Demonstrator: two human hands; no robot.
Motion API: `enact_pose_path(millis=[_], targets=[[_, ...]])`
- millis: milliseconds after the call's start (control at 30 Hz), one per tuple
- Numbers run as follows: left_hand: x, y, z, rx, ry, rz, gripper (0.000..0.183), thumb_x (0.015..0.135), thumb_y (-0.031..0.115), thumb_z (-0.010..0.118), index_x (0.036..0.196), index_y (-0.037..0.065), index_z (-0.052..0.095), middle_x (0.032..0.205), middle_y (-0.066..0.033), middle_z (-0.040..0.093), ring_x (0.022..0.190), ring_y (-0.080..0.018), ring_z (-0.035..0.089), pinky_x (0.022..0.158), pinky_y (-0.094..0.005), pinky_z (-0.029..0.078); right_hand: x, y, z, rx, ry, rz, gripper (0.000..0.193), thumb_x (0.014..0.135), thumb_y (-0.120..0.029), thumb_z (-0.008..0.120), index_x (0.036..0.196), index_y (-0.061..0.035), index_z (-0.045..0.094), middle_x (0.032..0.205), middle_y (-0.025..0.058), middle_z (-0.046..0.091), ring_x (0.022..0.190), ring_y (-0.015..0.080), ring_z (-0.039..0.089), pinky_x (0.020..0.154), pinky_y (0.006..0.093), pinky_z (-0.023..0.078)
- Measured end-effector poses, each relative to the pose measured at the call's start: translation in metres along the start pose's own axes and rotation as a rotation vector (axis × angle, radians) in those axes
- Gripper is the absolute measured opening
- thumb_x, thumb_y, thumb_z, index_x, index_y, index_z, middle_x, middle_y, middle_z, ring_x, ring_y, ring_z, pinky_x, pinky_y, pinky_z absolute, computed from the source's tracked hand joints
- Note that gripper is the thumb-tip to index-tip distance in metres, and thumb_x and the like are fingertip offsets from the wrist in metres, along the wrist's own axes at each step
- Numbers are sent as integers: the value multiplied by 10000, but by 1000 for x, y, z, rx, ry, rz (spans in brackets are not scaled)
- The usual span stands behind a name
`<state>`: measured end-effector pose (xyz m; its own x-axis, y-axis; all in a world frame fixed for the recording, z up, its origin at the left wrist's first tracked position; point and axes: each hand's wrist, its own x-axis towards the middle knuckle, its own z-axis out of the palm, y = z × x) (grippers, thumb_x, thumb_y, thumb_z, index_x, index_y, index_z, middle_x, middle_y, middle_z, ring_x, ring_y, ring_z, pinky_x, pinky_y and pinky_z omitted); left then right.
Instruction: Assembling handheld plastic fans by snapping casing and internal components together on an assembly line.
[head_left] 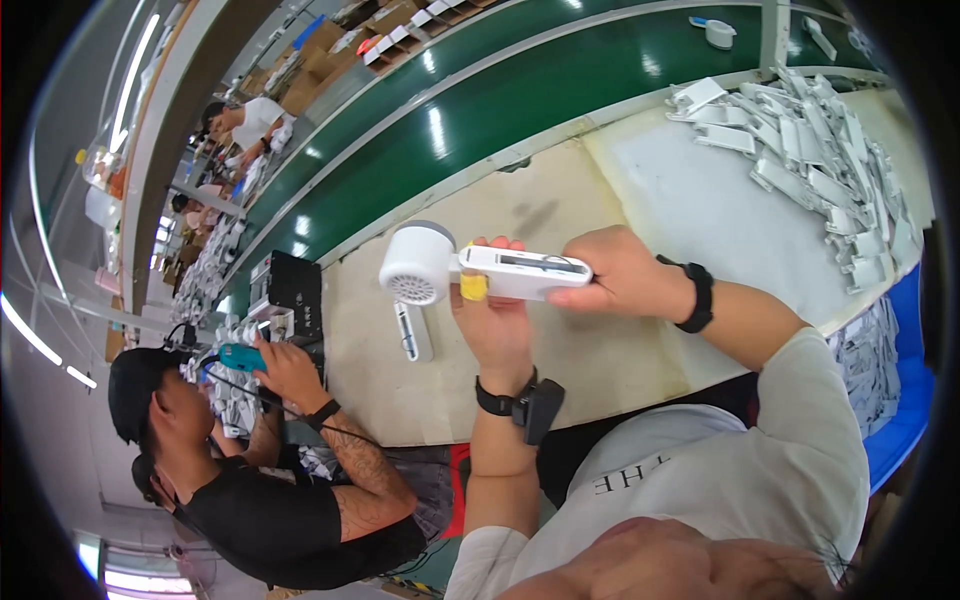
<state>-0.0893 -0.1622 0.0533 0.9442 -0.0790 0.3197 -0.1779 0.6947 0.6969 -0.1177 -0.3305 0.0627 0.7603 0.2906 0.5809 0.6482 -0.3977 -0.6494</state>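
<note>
Both hands hold a white handheld device, shaped like a small hair dryer or fan [418, 262], above the workbench. Its drum-shaped head has a grille and a grey rim, and points left. A long slot along its handle shows dark wire inside. My left hand [492, 320] is closed around the handle near the head, palm beneath. A yellow wrap [473, 288] shows at its thumb. My right hand [610, 270] grips the handle's far end between thumb and fingers. Below the head, a similar white slotted handle [413, 333] rests on the bench, its upper end hidden.
White plastic handle parts [800, 150] are heaped at the right. A green conveyor [470, 125] runs behind the bench [380, 390]. At left, a co-worker [270, 500] holds a teal power tool [241, 358] near a black case [287, 290]. A blue bin [905, 400] holds more parts.
</note>
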Motion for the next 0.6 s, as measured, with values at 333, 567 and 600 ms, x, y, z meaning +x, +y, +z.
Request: enact_pose_path(millis=[333,567,600], targets=[[29,27,-68,1934,157,-76,332,748,198,600,1055,72,577,902,-197,627,836,-361,598,715,-447,461,2,34,-39,-403,-636,246,379,784,-340,606,1028,-51,600,842,141,636,791,312,599,713,386,470],[35,33,-77,2112,438,-258,396,729,175,626,1088,26,550,1019,-205,607,954,-388,564,788,-463,443,35,138,-154,-907,-152,277,233,739,-201,634,934,-75,630,964,88,596,949,283,556,765,400,475],[34,30,-67,2179,353,20,431,726,170,637,1115,16,532,1084,-201,577,1021,-398,524,835,-470,420,45,158,-169,-977,-174,361,226,737,-179,629,940,-81,632,991,85,584,964,282,548,774,398,477]])
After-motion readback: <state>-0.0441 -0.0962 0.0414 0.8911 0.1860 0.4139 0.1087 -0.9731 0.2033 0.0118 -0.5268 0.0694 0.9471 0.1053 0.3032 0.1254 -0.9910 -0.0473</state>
